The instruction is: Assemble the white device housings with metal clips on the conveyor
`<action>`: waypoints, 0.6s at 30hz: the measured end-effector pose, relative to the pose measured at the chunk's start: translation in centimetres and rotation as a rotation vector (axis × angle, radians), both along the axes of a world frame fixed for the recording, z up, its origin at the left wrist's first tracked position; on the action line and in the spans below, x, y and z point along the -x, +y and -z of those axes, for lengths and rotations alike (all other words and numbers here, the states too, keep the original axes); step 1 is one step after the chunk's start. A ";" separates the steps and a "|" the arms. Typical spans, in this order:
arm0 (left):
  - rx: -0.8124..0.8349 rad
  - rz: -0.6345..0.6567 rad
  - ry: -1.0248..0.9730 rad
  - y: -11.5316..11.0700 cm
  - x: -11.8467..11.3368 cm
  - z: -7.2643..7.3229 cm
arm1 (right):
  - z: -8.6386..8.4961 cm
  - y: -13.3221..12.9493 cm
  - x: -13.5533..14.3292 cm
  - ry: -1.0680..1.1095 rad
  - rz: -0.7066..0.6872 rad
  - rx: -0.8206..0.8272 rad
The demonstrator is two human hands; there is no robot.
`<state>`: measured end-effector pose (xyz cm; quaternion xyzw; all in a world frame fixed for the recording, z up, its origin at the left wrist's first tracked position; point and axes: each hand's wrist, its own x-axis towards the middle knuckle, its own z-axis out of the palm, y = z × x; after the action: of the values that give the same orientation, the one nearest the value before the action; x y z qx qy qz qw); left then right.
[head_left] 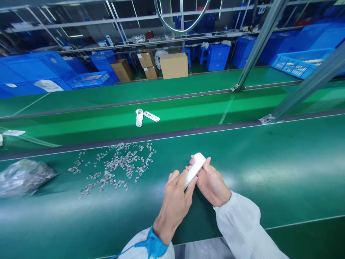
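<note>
Both of my hands are closed around a white elongated plastic housing (196, 166), held tilted above the green bench. My left hand (176, 198), with a blue strap at its wrist, grips the lower end between thumb and fingers. My right hand (214, 181) supports the upper part from the right, its thumb along the side. The housing's underside is hidden from me. To the left of my hands, many small metal clips (118, 165) lie scattered on the bench. Farther left is a clear plastic bag (24, 178) holding more small parts.
A green conveyor belt (188, 117) runs beyond the bench, carrying two white plastic parts (139, 118). Metal posts (304, 86) rise at the right. Blue crates (302, 63) and cardboard boxes (174, 66) stand at the back. A paper slip (14, 133) lies far left.
</note>
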<state>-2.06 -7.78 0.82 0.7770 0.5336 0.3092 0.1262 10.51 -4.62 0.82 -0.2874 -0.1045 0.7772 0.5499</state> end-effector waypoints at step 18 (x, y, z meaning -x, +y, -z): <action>1.150 0.001 -1.242 0.5 -0.9 -1.3 | -1.3 -1.3 -1.1 -0.387 -0.088 -0.077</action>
<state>-1.13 -7.32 2.13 0.2810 0.4412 0.3605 0.7723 11.62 -5.96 2.12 -0.4052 -0.2500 0.7262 0.4958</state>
